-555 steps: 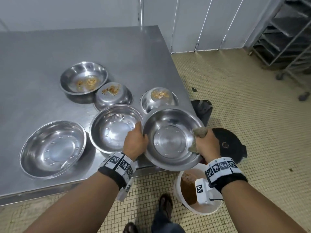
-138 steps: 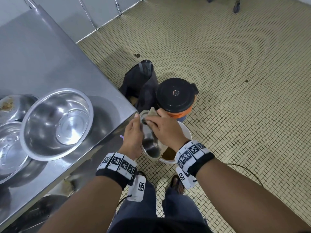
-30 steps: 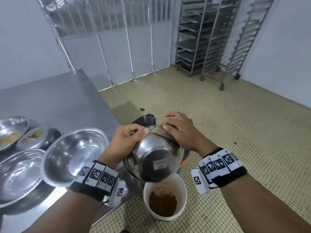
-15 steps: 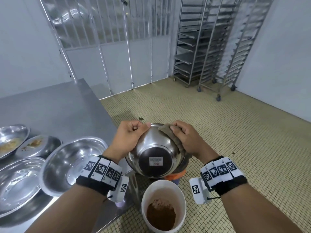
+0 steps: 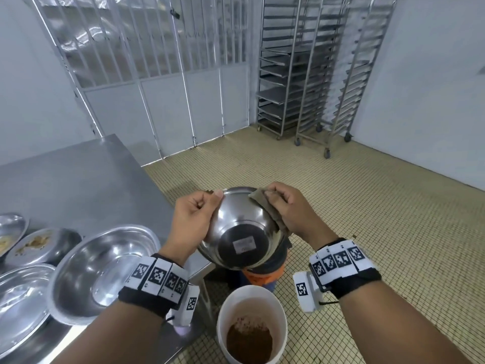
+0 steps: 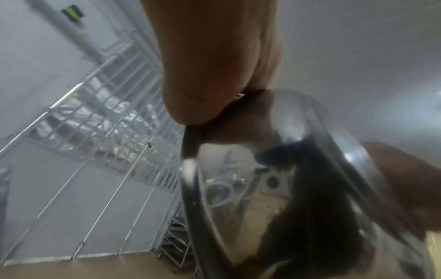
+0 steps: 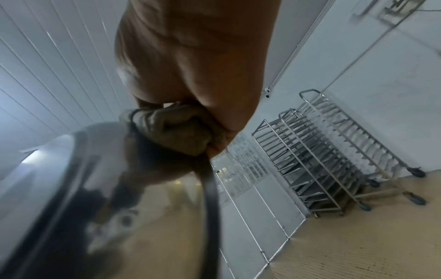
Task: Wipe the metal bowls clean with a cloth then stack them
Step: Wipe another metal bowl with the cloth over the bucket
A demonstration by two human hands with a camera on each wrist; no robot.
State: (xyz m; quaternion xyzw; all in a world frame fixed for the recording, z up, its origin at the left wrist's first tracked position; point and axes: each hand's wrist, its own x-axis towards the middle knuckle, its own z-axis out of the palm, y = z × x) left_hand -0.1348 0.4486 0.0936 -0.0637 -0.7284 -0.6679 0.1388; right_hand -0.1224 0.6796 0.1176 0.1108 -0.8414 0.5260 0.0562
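tabletop (image 5: pixel 78 174): steel, left of view, its near right corner beside the hands.
wide bowl (image 5: pixel 99 271): on the tabletop near that corner, tilted, leaning on a flat bowl (image 5: pixel 18 306) cut off by the left edge; two soiled bowls (image 5: pixel 39 244) behind, toward the left edge, partly out of view.
white bucket (image 5: pixel 252 324): on the floor below the hands, brown matter inside.
small bowl (image 5: pixel 242 229): held in the air off the tabletop corner, above the bucket, underside with a label toward the camera; inside hidden.
left hand (image 5: pixel 193 222): fingers curled, thumb on the rim, gripping the small bowl's left side.
right hand (image 5: pixel 291 211): fingers curled, pressing the cloth (image 5: pixel 265 206) on the bowl's right rim.
wrist views: blurred.
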